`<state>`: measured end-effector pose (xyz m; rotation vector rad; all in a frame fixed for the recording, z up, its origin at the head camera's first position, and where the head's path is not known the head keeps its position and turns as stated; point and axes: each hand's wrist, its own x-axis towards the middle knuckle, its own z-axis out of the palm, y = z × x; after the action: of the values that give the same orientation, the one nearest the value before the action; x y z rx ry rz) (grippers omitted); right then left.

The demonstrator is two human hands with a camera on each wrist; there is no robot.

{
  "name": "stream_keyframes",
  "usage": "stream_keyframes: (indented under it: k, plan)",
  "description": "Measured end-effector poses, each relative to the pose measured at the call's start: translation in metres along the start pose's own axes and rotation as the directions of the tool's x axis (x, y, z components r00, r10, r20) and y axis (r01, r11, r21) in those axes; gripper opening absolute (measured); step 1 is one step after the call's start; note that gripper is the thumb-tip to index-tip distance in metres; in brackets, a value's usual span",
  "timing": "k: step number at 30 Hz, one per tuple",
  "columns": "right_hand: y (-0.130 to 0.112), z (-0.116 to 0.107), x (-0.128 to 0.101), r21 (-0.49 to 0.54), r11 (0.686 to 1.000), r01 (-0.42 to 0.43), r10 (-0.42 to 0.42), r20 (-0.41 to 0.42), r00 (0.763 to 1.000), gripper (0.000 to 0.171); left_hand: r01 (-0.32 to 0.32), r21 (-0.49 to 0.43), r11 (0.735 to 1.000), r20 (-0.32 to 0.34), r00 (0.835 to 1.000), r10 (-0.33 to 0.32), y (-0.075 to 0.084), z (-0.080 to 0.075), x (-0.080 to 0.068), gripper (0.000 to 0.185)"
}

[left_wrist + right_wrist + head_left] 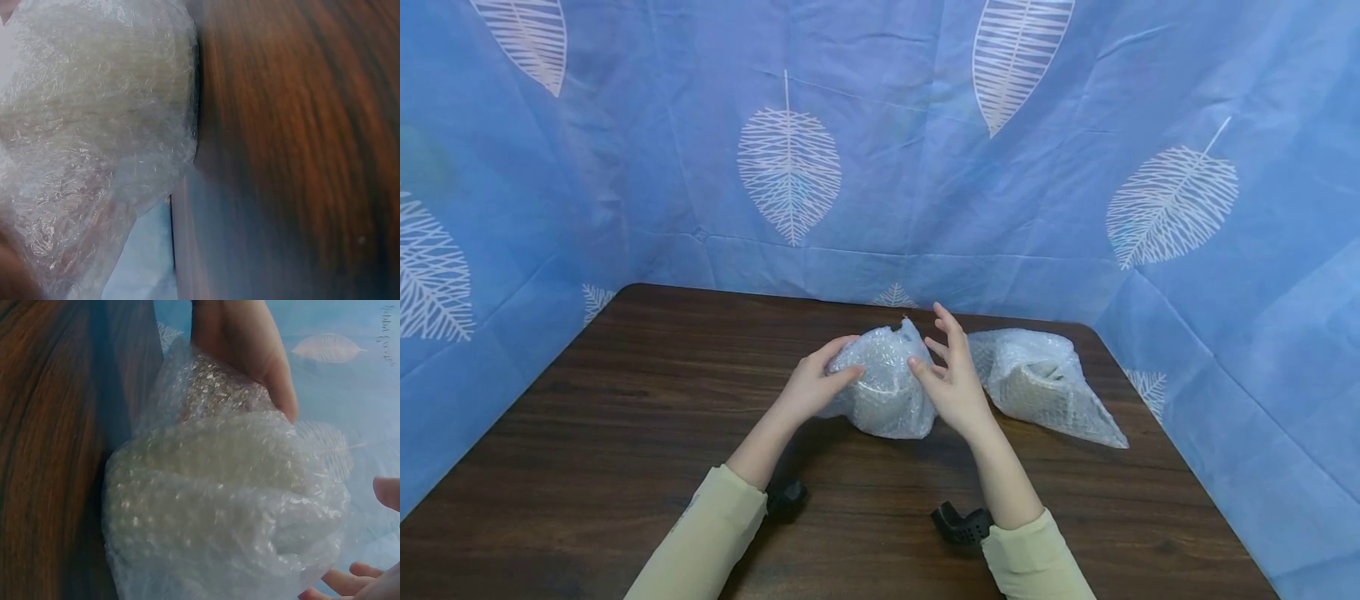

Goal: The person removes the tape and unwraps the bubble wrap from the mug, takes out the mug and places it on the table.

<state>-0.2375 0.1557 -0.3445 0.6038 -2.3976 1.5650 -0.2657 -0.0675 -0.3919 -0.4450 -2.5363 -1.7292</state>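
A bundle of clear bubble wrap (887, 400) stands on the dark wooden table, with something pale and rounded inside that the wrap hides. My left hand (808, 383) grips its left side, thumb on the near face and fingers round the back. Beside its right side is my right hand (953, 385), fingers spread and fairly straight; whether the thumb touches the wrap I cannot tell. In the right wrist view, the wrap (212, 519) lies between the left hand (247, 344) and the right fingertips (340, 582). Wrap (100, 112) also fills the left part of the left wrist view.
A second bubble-wrapped bundle (1037, 383) lies on the table (625, 467) to the right, just beyond my right hand, one pointed end toward the front right. Blue cloth (895, 183) with white leaf prints hangs behind and along the sides. Each wrist bears a black device (962, 525).
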Motion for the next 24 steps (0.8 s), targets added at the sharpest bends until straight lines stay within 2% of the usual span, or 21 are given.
stream_keyframes:
  k: [11,20,24]
  plan:
    - [0.0045,-0.004,-0.0036,-0.109,0.994,-0.025,0.016,-0.079,0.997,0.08,0.009,-0.002,1.0,0.009,1.0,-0.009,-0.0008,-0.0024,-0.0013,0.05]
    - [0.0077,-0.005,-0.0057,-0.164,0.986,0.001,-0.018,-0.103,0.994,0.079,0.003,-0.018,1.0,0.022,1.0,-0.002,-0.003,-0.0035,-0.0013,0.054]
    - [0.0072,-0.0049,-0.0075,-0.211,0.977,0.032,-0.062,-0.136,0.989,0.076,0.0,-0.023,1.0,0.023,1.0,0.0,-0.0042,-0.0037,-0.0009,0.054]
